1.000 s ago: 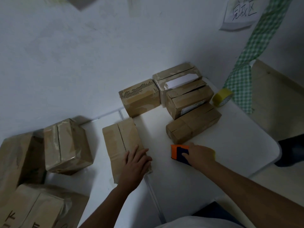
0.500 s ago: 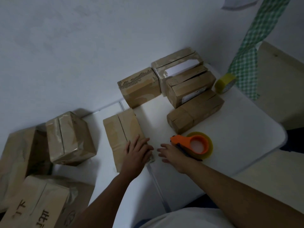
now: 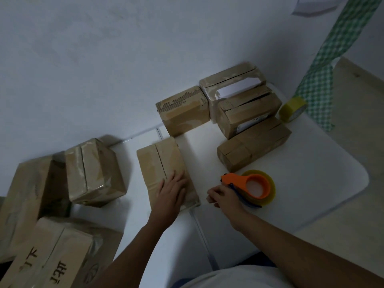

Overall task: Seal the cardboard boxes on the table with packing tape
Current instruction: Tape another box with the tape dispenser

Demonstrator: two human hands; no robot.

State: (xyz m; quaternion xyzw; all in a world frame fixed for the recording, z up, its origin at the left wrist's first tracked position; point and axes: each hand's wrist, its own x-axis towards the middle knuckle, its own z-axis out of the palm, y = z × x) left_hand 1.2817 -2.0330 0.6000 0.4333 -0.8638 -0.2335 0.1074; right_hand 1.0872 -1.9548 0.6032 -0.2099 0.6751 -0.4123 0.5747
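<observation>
White table [image 3: 311, 163], pale wall [image 3: 104, 59], cardboard boxes [image 3: 164, 165] along it

A second ago the right hand [image 3: 225, 197] lay over the tape dispenser [image 3: 252, 187], covering it so that only an orange and dark corner showed. Half a second ago it had come off the dispenser and reached left with fingers spread toward the near end of the box [image 3: 166, 169]. Now its fingers are curled together just left of the dispenser's orange nose, as if pinching something small; what they hold cannot be made out. The dispenser lies flat and uncovered on the tabletop [image 3: 311, 183], its orange ring and yellowish roll in full view. The left hand [image 3: 171, 191] has slid slightly toward the box's near right corner.
</observation>
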